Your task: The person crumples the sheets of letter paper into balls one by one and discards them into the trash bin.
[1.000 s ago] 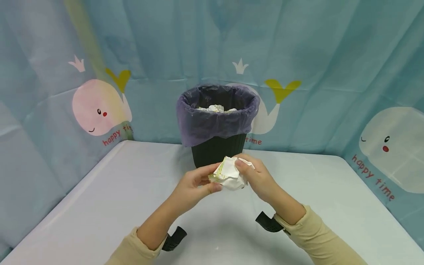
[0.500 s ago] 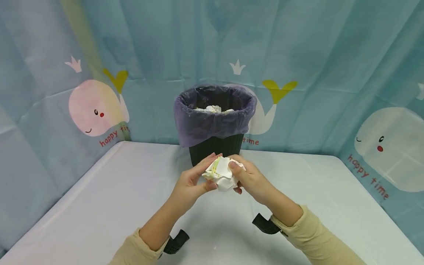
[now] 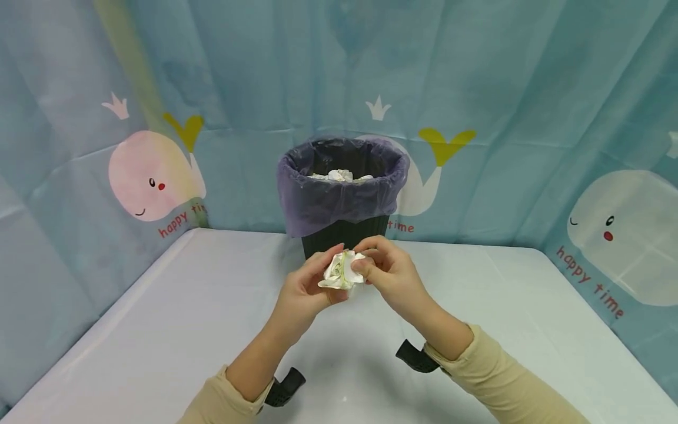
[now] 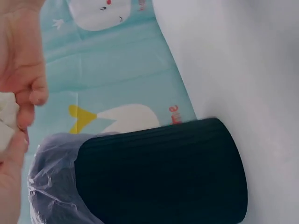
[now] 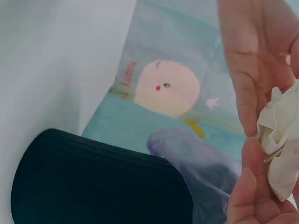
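Note:
A small crumpled wad of white paper (image 3: 338,272) with greenish-yellow markings is held between both hands, above the table in the head view. My left hand (image 3: 303,292) cups it from the left, with the thumb underneath and the fingers behind. My right hand (image 3: 393,277) pinches its right side between thumb and curled fingers. The right wrist view shows the folded edges of the crumpled paper (image 5: 280,135) where the fingers of both hands meet it. Only a corner of the paper (image 4: 6,116) enters the left wrist view.
Behind the hands stands a dark trash bin (image 3: 344,234) lined with a purple plastic bag (image 3: 339,206). Several white crumpled papers (image 3: 340,175) lie inside it. A blue curtain (image 3: 254,70) with whale prints encloses the white table (image 3: 212,306) at the back and sides.
The paper wad has become smaller and more tightly crumpled. The right hand has shifted left toward the left hand, and its fingers have moved over the paper's upper right side.

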`<state>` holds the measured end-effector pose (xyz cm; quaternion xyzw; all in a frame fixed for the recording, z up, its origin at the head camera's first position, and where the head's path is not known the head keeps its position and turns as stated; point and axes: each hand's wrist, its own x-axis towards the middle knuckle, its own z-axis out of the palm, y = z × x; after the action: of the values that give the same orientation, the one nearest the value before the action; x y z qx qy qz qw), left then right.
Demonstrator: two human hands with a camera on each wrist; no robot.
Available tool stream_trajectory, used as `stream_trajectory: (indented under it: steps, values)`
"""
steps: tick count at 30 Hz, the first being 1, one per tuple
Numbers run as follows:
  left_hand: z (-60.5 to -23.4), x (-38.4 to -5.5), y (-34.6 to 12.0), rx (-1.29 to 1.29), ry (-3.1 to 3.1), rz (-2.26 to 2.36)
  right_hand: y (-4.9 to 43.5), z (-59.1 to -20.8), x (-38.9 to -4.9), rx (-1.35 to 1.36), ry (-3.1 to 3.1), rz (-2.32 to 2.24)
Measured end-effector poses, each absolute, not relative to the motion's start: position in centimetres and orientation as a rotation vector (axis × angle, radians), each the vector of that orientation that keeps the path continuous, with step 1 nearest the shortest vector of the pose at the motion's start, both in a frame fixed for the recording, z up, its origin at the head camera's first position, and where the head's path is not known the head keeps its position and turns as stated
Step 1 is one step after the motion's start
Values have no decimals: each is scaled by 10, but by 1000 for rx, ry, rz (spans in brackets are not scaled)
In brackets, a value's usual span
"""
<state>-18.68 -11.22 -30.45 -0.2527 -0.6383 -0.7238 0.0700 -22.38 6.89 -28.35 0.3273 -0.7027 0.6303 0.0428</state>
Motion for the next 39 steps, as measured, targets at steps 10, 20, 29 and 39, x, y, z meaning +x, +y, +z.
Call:
stream_trajectory:
  steps: [10, 20, 29, 39]
  values:
    - [-305, -185, -119, -616, -2073, -1935, 70, -295, -222, 1295, -2274, 1803]
    - [-306, -185, -131, -745, -2184, -2047, 71, -301, -218, 1309, -2293, 1562]
    - [-317, -187, -119, -654, -2071, -1828, 70, -312, -227, 1515, -1975, 1389]
    - [-327, -195, -102, -476, -1903, -1962, 59, -331, -239, 1419, -1754, 1293]
